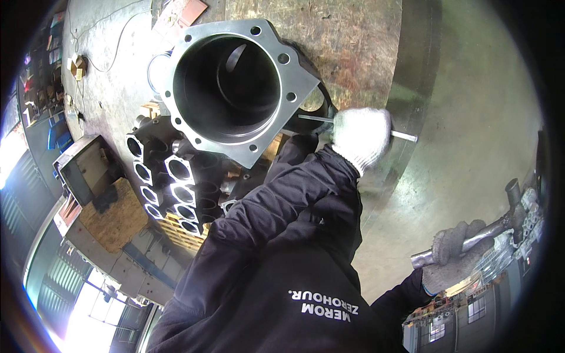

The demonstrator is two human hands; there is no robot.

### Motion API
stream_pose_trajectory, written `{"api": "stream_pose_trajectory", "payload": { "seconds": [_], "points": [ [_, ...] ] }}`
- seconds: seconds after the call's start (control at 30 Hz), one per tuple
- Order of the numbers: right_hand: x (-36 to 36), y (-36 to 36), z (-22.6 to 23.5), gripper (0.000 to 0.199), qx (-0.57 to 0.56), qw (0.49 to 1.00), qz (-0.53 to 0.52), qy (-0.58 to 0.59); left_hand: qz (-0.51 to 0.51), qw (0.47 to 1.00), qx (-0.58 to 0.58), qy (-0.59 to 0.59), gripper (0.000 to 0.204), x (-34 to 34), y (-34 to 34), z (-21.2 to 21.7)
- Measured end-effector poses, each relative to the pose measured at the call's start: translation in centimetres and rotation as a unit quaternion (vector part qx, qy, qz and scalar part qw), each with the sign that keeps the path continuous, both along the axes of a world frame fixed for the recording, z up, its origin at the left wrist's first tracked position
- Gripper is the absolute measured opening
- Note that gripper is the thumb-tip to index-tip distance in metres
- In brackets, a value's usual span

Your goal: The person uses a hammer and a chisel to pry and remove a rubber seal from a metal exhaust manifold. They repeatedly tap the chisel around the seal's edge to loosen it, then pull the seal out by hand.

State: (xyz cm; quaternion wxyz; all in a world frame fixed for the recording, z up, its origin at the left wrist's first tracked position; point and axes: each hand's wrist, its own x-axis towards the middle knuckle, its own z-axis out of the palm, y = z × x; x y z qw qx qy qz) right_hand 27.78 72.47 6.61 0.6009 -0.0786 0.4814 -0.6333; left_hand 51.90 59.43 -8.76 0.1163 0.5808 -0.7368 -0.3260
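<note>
A large grey metal cylinder casting [154, 109] stands in front of me, its wide bore facing up and its machined flange pierced by several bolt holes. At its right side, my left hand [362, 136] in a white knit glove is closed around a thin metal rod [405, 136], perhaps a chisel or punch. The rod's far end reaches close to the casting's side; whether it touches cannot be told. Out to the right, my right hand [456, 256] in a grey glove grips a hammer [479, 235] by its metal handle, the head pointing away from me.
Rows of smaller flanged castings [179, 169] stand at the left by a wooden pallet [176, 230]. Beyond them is a metal bench or cart [88, 167] with a brown board [115, 216]. A cable [112, 62] lies on the floor near a small cardboard box [76, 66].
</note>
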Motion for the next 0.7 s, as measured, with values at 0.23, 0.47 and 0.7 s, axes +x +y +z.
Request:
{"api": "stream_pose_trajectory", "payload": {
  "seconds": [0.23, 0.47, 0.7],
  "points": [
    [9.0, -4.2, -2.2, 0.035, 0.067, 0.981, -0.16, -0.091, 0.012, 1.0, 0.012, -0.004, 0.011, 0.1, 0.0, -0.2],
    [7.4, -4.4, -3.9, 0.037, 0.049, 0.99, -0.09, -0.099, 0.008, 0.998, 0.049, -0.03, 0.016, -0.2, 0.1, -0.3],
    [10.4, -3.5, -4.8, 0.038, 0.31, 0.934, 0.174, 0.048, 0.038, 0.999, 0.033, -0.014, 0.012, 1.0, -0.8, -0.1]
  ]
}}
